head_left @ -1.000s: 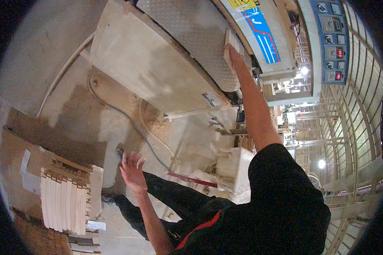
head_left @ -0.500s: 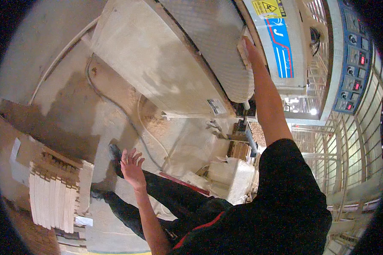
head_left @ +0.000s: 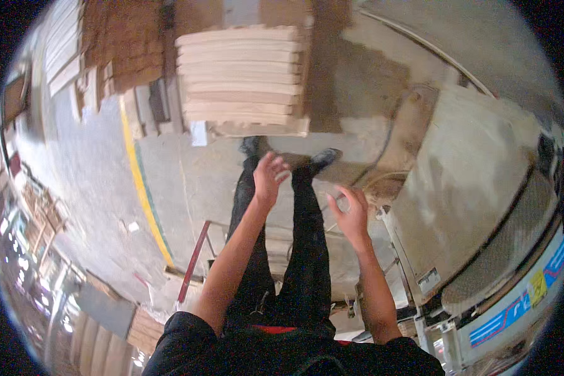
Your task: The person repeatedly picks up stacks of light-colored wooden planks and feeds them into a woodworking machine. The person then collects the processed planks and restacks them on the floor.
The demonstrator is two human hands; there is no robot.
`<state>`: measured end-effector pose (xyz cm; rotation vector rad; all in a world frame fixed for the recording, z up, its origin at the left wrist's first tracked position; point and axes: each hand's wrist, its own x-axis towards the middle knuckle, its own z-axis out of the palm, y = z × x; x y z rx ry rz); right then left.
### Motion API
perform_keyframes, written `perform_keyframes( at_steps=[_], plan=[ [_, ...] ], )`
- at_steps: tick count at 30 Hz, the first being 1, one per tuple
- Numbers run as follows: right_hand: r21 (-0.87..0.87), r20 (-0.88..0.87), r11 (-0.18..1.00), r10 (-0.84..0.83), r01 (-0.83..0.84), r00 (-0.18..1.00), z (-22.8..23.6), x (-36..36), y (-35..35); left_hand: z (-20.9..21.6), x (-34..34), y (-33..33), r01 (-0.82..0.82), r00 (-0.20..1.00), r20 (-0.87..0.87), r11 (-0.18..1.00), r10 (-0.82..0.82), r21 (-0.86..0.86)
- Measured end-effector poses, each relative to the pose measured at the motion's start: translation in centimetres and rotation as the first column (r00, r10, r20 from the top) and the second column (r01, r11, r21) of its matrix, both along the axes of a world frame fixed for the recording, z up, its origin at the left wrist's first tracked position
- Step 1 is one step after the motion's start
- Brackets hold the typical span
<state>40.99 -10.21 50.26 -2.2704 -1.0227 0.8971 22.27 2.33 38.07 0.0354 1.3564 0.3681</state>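
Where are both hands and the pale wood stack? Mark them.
Left hand [head_left: 269,182]: head view, middle of the hand.
Right hand [head_left: 353,217]: head view, middle of the hand.
Pale wood stack [head_left: 238,76]: head view, middle of its strips.

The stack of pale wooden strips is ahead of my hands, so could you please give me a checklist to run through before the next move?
1. Left hand free: ok, it holds nothing.
2. Right hand free: ok, also holding nothing.
3. Hands on the stack of pale wooden strips: not ok, both are apart from it.
4. Right hand off the grey machine belt: ok, well apart.
5. Belt stopped: cannot tell from a still picture.
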Motion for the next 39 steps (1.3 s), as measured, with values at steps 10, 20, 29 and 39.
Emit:
perform_keyframes(
  at_steps=[10, 20, 29, 39],
  plan=[
    [-0.062, 0.192, 0.986, 0.165, -0.156, 0.967, -16.7, -3.5, 18.2, -8.8, -3.1, 13.7, -0.545, 0.835, -0.061, 0.837, 0.547, 0.050],
    [-0.116, 0.118, 0.991, 0.082, -0.068, 0.990, -17.8, -6.6, 19.1, -10.9, -1.1, 17.1, -0.557, 0.790, -0.087, 0.769, 0.608, 0.313],
    [-0.191, 0.334, 0.962, 0.252, -0.197, 0.908, -17.0, -5.5, 20.7, -10.0, -0.3, 17.1, -0.520, 0.776, -0.225, 0.799, 0.590, 0.301],
    [-0.277, 0.240, 0.907, 0.385, -0.317, 0.891, -16.5, -3.5, 20.6, -10.1, -0.4, 16.3, -0.448, 0.827, -0.144, 0.791, 0.544, 0.416]
  ],
)
